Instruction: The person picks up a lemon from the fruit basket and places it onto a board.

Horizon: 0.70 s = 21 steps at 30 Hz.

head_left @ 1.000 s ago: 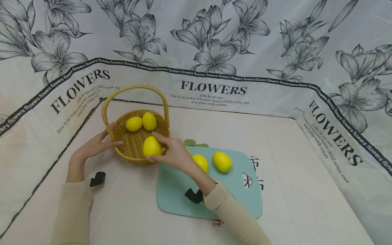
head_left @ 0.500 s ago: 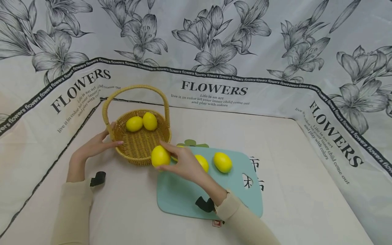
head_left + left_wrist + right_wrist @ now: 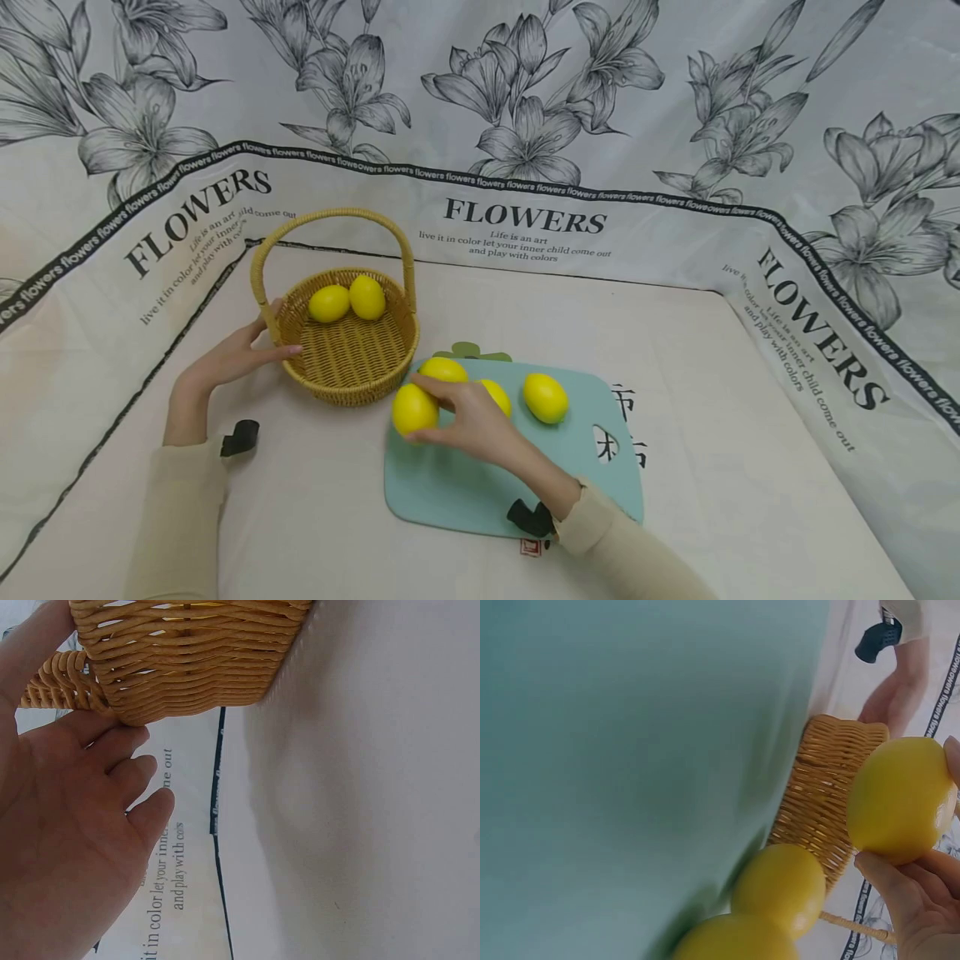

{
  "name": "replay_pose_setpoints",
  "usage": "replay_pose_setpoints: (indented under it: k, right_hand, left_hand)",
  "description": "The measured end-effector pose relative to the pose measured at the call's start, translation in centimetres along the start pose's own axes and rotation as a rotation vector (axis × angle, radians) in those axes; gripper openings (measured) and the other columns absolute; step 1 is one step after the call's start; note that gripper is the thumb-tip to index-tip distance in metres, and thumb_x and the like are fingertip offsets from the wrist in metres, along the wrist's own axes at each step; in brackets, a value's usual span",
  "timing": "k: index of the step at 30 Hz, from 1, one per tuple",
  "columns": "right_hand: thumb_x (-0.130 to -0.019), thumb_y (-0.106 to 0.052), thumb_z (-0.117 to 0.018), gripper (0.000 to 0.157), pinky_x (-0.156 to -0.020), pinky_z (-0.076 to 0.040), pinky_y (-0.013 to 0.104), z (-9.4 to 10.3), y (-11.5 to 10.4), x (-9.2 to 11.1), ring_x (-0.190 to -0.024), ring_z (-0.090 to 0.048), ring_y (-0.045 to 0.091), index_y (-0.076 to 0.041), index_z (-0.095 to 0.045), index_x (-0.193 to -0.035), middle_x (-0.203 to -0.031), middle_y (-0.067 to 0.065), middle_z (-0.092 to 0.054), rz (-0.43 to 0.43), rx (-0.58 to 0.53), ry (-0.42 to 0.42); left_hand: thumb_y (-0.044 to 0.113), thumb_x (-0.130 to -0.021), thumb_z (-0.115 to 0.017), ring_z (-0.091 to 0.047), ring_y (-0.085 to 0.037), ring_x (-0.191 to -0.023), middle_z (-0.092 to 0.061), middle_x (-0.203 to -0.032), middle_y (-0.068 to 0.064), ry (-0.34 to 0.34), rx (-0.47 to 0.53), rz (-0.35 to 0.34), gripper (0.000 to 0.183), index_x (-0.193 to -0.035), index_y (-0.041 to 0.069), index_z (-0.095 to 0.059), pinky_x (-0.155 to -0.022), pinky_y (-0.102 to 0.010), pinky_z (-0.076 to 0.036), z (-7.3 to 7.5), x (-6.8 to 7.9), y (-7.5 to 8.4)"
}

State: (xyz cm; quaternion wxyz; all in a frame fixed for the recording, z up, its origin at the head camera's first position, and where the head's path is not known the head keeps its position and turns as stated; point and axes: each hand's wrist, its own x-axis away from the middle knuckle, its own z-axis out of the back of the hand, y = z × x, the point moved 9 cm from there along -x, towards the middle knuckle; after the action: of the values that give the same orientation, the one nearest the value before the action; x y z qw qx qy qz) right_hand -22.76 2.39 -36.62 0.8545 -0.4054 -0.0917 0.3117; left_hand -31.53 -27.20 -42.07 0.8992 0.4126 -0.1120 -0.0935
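Note:
My right hand (image 3: 480, 425) pinches a lemon (image 3: 415, 410) between thumb and fingers, over the left part of the light-blue cutting board (image 3: 450, 492). In the right wrist view this lemon (image 3: 900, 799) appears clear of the board. Beside it on the board are three more: a left lemon (image 3: 442, 368), a middle lemon (image 3: 497, 398) partly hidden by the hand, and a right lemon (image 3: 546, 397). My left hand (image 3: 232, 358) holds the side of the wicker basket (image 3: 352, 393), thumb over the rim, other fingers (image 3: 124, 742) outside. Two lemons (image 3: 367, 297) lie inside at the back.
The basket's tall handle (image 3: 333, 214) arches over its opening. A green leaf-shaped patch (image 3: 468, 350) shows at the board's far edge. White cloth (image 3: 750, 500) covers the table, and a flower-printed sheet (image 3: 525, 221) stands around the back and sides.
My right hand has carried the lemon from over the basket's near right side, rightward and toward me, to over the cutting board. The left hand and basket have stayed in place.

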Motion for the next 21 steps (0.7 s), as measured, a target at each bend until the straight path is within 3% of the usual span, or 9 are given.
replay_pose_setpoints:
  k: [21]
  right_hand:
    - [-0.076,-0.03,-0.083,0.074,-0.095,-0.049,0.03,-1.2,2.6,1.0,-0.115,-0.057,0.014,-0.001,-0.053,-0.137,-0.136,0.006,-0.056,-0.038,0.119,-0.095]
  left_hand:
    - [0.042,-0.094,-0.059,-0.002,-0.053,-0.14,0.005,-0.16,-0.017,-0.007,-0.004,0.002,0.092,-0.155,0.022,0.007,-0.103,-0.074,-0.013,0.0,0.2,0.3]
